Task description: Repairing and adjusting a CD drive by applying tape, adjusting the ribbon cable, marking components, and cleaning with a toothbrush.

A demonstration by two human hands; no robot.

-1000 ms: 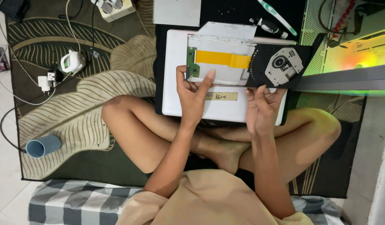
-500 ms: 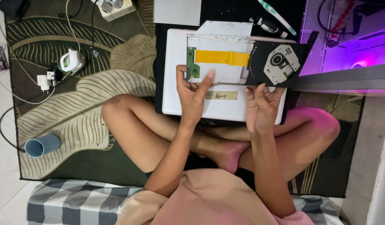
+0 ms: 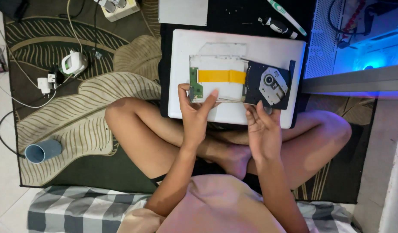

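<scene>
A dismantled optical drive lies on an upturned white laptop (image 3: 233, 45): a white metal tray, a green circuit board (image 3: 195, 87), a yellow ribbon cable (image 3: 220, 76) and a black disc mechanism (image 3: 268, 86). My left hand (image 3: 194, 110) pinches the drive's left end, thumb and fingers on either side of the green board. My right hand (image 3: 261, 129) is held palm-up just under the black mechanism, fingers apart, with the fingertips at its lower edge. I sit cross-legged with the laptop resting against my shins.
The laptop sits on a black mat (image 3: 233, 17) over a leaf-patterned rug (image 3: 78, 116). A blue cup (image 3: 43, 151) lies at the left, with a white charger (image 3: 73, 64) and cables nearby. A power strip (image 3: 117, 6), a toothbrush (image 3: 285, 11) and a blue-lit computer case (image 3: 371, 39) are at the top.
The drive has slid down the laptop toward me and now lies flatter, covering the small label. Both hands came back with it. The case light went from green to purple to blue.
</scene>
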